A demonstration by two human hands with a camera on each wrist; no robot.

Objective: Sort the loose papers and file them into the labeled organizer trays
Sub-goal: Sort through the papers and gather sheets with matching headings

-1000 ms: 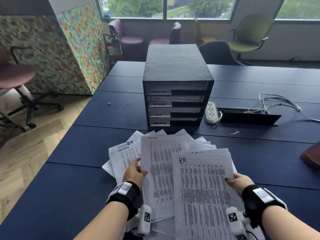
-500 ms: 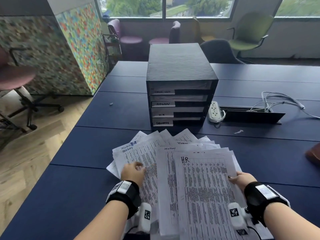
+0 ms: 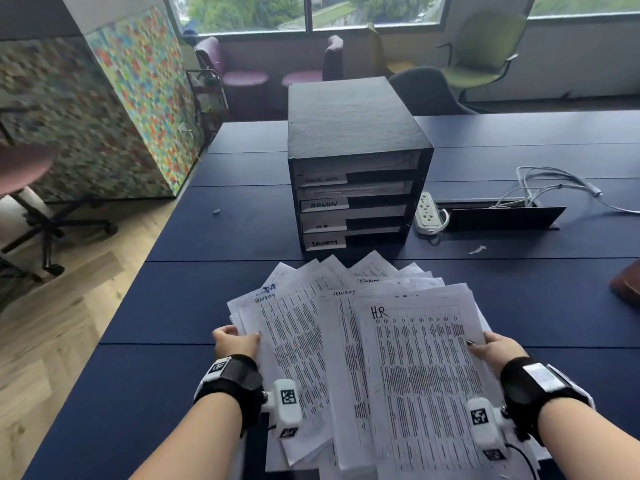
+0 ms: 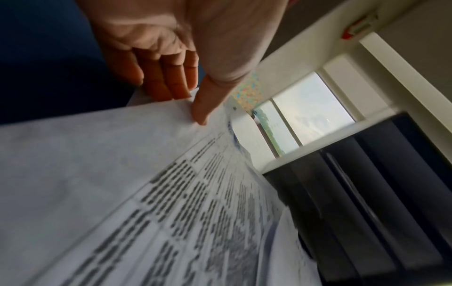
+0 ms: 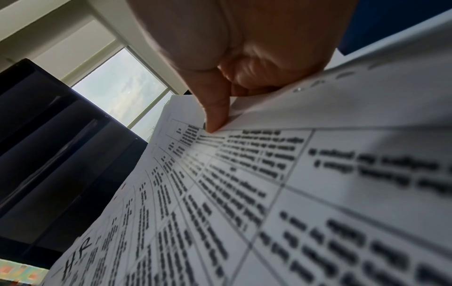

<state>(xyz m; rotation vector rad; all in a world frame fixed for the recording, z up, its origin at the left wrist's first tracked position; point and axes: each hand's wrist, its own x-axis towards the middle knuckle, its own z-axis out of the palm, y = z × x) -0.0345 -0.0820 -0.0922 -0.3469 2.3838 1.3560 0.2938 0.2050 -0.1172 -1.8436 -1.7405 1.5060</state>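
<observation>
A fanned pile of printed papers [image 3: 363, 341] lies on the dark blue table [image 3: 173, 306] in front of a black organizer [image 3: 353, 161] with four labelled trays. My left hand [image 3: 237, 342] pinches the left edge of the pile [image 4: 171, 174], thumb on top and fingers beneath. My right hand [image 3: 495, 351] pinches the right edge of the top sheets, headed "H.R" [image 3: 426, 375], thumb [image 5: 215, 116] pressed on the page. Sheets headed "SECURITY" [image 3: 294, 341] lie to the left. The tray labels read ADMIN [image 3: 323, 204], H.R and SECURITY; the top label is unreadable.
A white power strip [image 3: 427, 213] and a black cable box [image 3: 502, 216] with grey cables [image 3: 554, 185] sit right of the organizer. Small paper scraps [image 3: 477, 250] lie on the table. A brown object [image 3: 627, 285] shows at the right edge. Chairs stand beyond the table.
My left hand slid from on top of the sheets out to the pile's left edge and now pinches it. The sheets have drawn closer together. My right hand keeps its hold.
</observation>
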